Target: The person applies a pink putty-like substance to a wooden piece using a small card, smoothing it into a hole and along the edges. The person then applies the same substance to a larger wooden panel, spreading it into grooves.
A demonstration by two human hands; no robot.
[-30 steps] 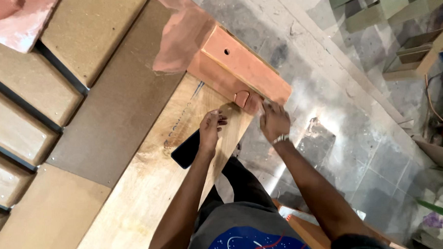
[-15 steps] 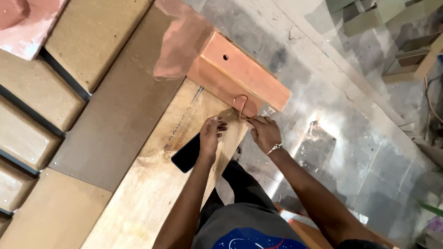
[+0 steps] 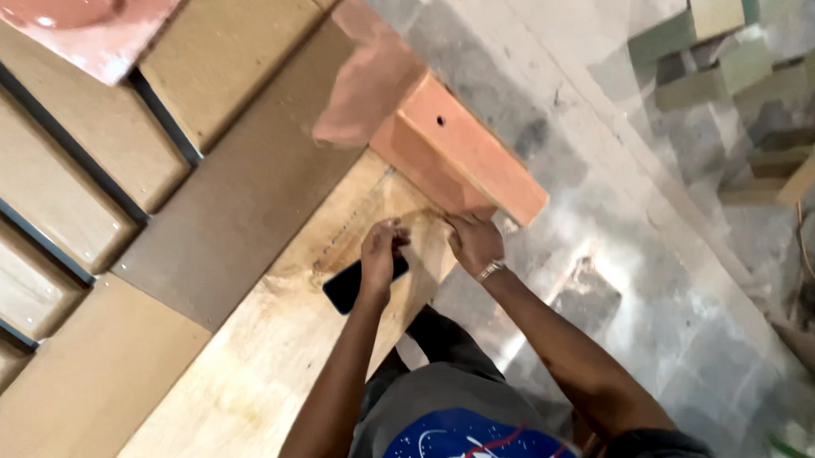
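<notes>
Pressing on the pale board [image 3: 277,369] at frame centre, left hand [image 3: 379,252] is curled, right hand [image 3: 473,240] closed beside the orange block [image 3: 463,150]; the phone [image 3: 346,285] may slide off if nudged

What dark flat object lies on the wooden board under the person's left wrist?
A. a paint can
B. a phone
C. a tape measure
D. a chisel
B: a thin black rectangular phone lies flat on the board, partly covered by the left hand.
</notes>
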